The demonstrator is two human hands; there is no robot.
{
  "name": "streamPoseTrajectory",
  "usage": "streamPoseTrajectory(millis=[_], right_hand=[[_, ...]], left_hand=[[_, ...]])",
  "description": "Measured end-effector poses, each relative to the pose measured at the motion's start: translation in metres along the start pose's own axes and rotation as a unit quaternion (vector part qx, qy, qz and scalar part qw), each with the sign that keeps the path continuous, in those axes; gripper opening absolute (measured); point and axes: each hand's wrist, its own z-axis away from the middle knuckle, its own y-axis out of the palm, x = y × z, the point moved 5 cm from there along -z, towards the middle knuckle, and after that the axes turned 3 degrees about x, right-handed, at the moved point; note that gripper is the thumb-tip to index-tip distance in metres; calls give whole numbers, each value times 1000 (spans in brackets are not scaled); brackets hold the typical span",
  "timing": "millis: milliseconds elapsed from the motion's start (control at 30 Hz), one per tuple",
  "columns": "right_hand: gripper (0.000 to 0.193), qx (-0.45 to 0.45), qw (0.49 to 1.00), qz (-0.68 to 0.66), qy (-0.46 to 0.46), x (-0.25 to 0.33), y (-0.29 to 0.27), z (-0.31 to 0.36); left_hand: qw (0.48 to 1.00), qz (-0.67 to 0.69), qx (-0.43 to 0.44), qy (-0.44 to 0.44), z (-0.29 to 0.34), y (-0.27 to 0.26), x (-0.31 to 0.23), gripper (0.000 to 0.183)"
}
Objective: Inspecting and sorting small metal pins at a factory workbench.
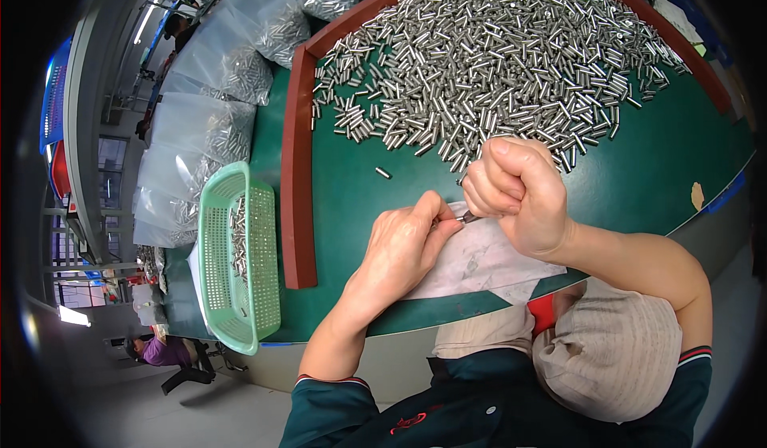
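My left hand (pixel 402 244) pinches a small silvery metal pin (pixel 459 220) between thumb and fingertips; only its end shows. Just to the right, my right hand (pixel 518 192) is closed in a fist, held above the table. A thin dark tip (pixel 470 218) comes out below the fist and meets the pin; the rest of what it grips is hidden. Under both hands lies a stained whitish cloth (pixel 487 260) at the table's near edge. Beyond them spreads a large heap of short metal pins (pixel 503 56). One loose pin (pixel 383 173) lies apart, left of the hands.
A red-brown raised border (pixel 300 168) bounds the green table (pixel 351 200) on the left and far side. Left of it stands a green plastic basket (pixel 264 288) with some pins inside. Clear bags of pins (pixel 232 72) line the far left. A person (pixel 164 352) is in the background.
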Motion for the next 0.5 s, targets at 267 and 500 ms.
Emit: streamPoseTrajectory(millis=[267,500], right_hand=[[38,1,1000,-5,4,0,1,1],[38,6,1000,-1,2,0,1,1]], left_hand=[[999,14,-29,22,1,2,3,15],[1000,3,-9,8,0,0,1,14]])
